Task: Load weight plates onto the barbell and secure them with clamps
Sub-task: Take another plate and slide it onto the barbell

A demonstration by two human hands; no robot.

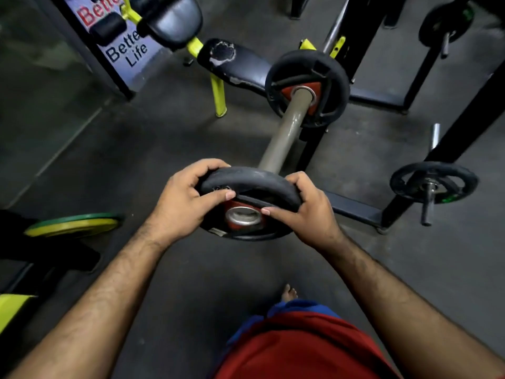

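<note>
A black weight plate (247, 184) with a red hub and a steel-lined centre hole sits at the near end of the grey barbell sleeve (287, 132). My left hand (183, 203) grips its left rim and my right hand (311, 212) grips its right rim, thumbs across the face. Whether the sleeve's tip is inside the hole is hidden by the plate. Farther along the same sleeve, a second black plate with a red hub (307, 87) is seated. No clamp is in view.
A torn black bench on yellow legs (232, 64) lies behind the bar. A black rack (442, 149) on the right carries small plates on pegs (433, 184). A green and yellow plate (73, 225) sits at the left. My bare foot (288, 294) stands on the grey floor.
</note>
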